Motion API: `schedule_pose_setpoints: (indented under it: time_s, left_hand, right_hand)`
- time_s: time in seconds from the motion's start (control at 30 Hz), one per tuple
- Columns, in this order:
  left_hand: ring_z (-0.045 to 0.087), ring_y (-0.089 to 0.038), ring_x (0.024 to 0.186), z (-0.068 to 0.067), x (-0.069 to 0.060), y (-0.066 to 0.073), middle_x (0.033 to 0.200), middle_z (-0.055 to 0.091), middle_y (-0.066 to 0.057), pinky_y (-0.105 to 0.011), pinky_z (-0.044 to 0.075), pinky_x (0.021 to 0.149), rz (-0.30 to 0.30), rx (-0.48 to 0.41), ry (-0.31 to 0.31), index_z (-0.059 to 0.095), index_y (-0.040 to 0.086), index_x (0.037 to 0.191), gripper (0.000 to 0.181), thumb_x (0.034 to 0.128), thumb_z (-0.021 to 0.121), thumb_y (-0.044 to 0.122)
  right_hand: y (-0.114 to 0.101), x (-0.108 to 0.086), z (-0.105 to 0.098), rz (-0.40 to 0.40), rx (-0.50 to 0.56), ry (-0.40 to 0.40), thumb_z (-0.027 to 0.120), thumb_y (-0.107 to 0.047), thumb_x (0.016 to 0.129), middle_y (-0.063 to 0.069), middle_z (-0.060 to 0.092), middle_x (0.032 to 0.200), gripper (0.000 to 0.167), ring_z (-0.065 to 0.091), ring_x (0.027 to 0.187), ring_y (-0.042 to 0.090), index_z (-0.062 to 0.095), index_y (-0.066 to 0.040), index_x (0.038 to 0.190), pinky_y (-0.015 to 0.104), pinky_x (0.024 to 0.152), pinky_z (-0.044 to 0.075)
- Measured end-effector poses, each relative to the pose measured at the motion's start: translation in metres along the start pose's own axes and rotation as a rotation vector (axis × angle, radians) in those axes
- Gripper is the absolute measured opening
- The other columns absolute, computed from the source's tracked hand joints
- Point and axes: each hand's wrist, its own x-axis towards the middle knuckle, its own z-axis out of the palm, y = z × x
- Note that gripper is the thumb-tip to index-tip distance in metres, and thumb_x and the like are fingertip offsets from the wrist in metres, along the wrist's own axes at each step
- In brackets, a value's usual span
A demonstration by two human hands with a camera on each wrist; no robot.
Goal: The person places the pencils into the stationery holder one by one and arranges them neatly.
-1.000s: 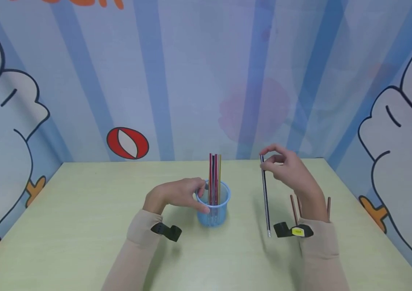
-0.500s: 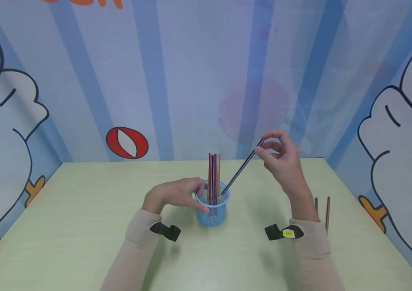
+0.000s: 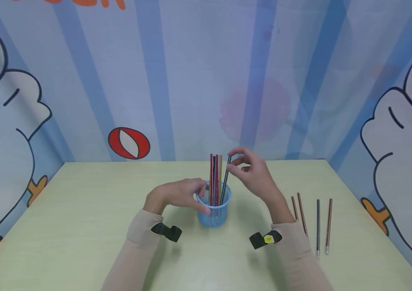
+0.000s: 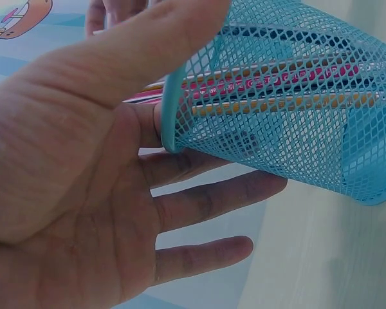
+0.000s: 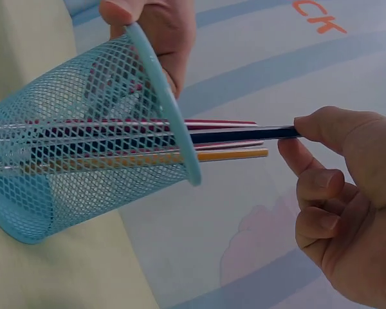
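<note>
A light blue mesh pencil cup point(image 3: 213, 218) stands on the table. My left hand point(image 3: 178, 192) grips its rim between thumb and forefinger; in the left wrist view the other fingers point(image 4: 222, 201) extend along the outside of the mesh. Several pencils, red, dark and yellow point(image 5: 235, 154), stand inside the cup. My right hand point(image 3: 254, 173) pinches the upper end of a dark pencil point(image 5: 244, 134) between thumb and forefinger. That pencil leans slightly, its lower part inside the cup on the right side. Whether its lower end touches the bottom, I cannot tell.
Right of my right forearm, several pencils lie on the pale table point(image 3: 100, 226): a dark one point(image 3: 318, 226), a brown one point(image 3: 328, 226) and two more brown ones, partly hidden by the sleeve. A printed cloth backdrop point(image 3: 198, 81) rises behind the table.
My right hand has brought the dark pencil leftward from beside the cup, first tilting it over the rim, then lowering it inside. The left hand stays on the rim.
</note>
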Motion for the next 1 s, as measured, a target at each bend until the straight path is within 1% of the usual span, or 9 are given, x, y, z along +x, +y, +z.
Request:
schedule_pose_setpoints:
  time_s: [0.1, 0.3, 0.33, 0.4, 0.57, 0.7, 0.83, 0.9, 1.0]
  left_hand:
    - [0.043, -0.015, 0.076, 0.0, 0.001, 0.0, 0.082, 0.044, -0.003, -0.029, 0.035, 0.066, 0.012, 0.005, -0.008, 0.048, 0.009, 0.091, 0.042, 0.0844, 0.081, 0.033]
    - [0.043, -0.015, 0.076, 0.0, 0.001, 0.001, 0.083, 0.045, -0.004, -0.029, 0.035, 0.066, 0.014, 0.0, -0.011, 0.047, 0.01, 0.09, 0.041, 0.0843, 0.082, 0.032]
    - [0.043, -0.015, 0.076, -0.001, 0.001, 0.002, 0.083, 0.046, -0.005, -0.029, 0.035, 0.066, 0.009, 0.0, -0.012, 0.048, 0.01, 0.09, 0.041, 0.0843, 0.082, 0.032]
    - [0.043, -0.015, 0.076, -0.001, 0.001, 0.002, 0.084, 0.047, -0.007, -0.029, 0.035, 0.066, 0.015, -0.004, -0.01, 0.048, 0.01, 0.09, 0.041, 0.0841, 0.082, 0.032]
    - [0.043, -0.015, 0.075, -0.001, 0.001, 0.002, 0.082, 0.045, -0.006, -0.029, 0.035, 0.066, 0.024, -0.005, -0.004, 0.047, 0.01, 0.087, 0.042, 0.0832, 0.082, 0.032]
    - [0.042, -0.015, 0.076, 0.0, 0.001, 0.003, 0.081, 0.043, -0.002, -0.029, 0.035, 0.066, 0.007, -0.004, -0.004, 0.047, 0.01, 0.088, 0.042, 0.0829, 0.082, 0.032]
    - [0.042, -0.015, 0.076, 0.0, -0.001, 0.004, 0.081, 0.043, -0.003, -0.029, 0.035, 0.066, -0.004, -0.003, -0.003, 0.047, 0.01, 0.088, 0.042, 0.0829, 0.082, 0.032]
    - [0.042, -0.015, 0.075, 0.0, -0.001, 0.004, 0.081, 0.043, -0.003, -0.029, 0.035, 0.067, -0.006, -0.002, -0.003, 0.047, 0.01, 0.088, 0.042, 0.0829, 0.082, 0.032]
    - [0.042, -0.015, 0.075, 0.0, -0.002, 0.004, 0.08, 0.042, -0.001, -0.029, 0.035, 0.067, -0.009, 0.005, -0.002, 0.047, 0.01, 0.088, 0.042, 0.083, 0.082, 0.032]
  right_hand:
    - [0.002, -0.001, 0.007, 0.001, -0.06, -0.058, 0.065, -0.015, 0.098, 0.007, 0.069, 0.101, 0.033, 0.064, 0.091, 0.021, 0.06, -0.017, 0.13, 0.036, 0.075, 0.052]
    - [0.001, -0.002, 0.01, 0.023, -0.155, -0.149, 0.06, -0.016, 0.1, 0.007, 0.066, 0.094, 0.049, 0.05, 0.056, 0.02, 0.05, -0.03, 0.146, 0.035, 0.055, 0.044]
    - [0.001, -0.002, 0.008, 0.031, -0.163, -0.156, 0.059, -0.017, 0.1, 0.007, 0.065, 0.093, 0.051, 0.049, 0.055, 0.019, 0.047, -0.032, 0.148, 0.034, 0.054, 0.044]
    - [0.003, -0.002, 0.002, 0.049, -0.171, -0.161, 0.058, -0.018, 0.101, 0.007, 0.066, 0.094, 0.054, 0.054, 0.061, 0.018, 0.043, -0.033, 0.151, 0.035, 0.058, 0.046]
    - [0.011, -0.004, -0.028, 0.126, -0.194, -0.144, 0.057, -0.019, 0.102, 0.006, 0.067, 0.096, 0.055, 0.064, 0.086, 0.018, 0.04, -0.033, 0.153, 0.037, 0.072, 0.049]
    - [0.022, -0.012, -0.064, 0.213, -0.198, -0.158, 0.056, -0.023, 0.103, 0.009, 0.065, 0.102, 0.054, 0.063, 0.095, 0.024, 0.039, -0.03, 0.153, 0.04, 0.075, 0.046]
    - [0.035, -0.027, -0.1, 0.305, -0.194, -0.181, 0.055, -0.027, 0.104, 0.015, 0.062, 0.112, 0.055, 0.061, 0.105, 0.028, 0.036, -0.028, 0.155, 0.046, 0.088, 0.048]
    - [0.044, -0.034, -0.114, 0.344, -0.204, -0.194, 0.056, -0.026, 0.103, 0.018, 0.059, 0.118, 0.056, 0.061, 0.097, 0.029, 0.036, -0.024, 0.155, 0.046, 0.085, 0.049]
    - [0.062, -0.044, -0.126, 0.379, -0.22, -0.229, 0.056, -0.023, 0.103, 0.024, 0.055, 0.127, 0.055, 0.059, 0.082, 0.029, 0.037, -0.016, 0.155, 0.042, 0.075, 0.05]
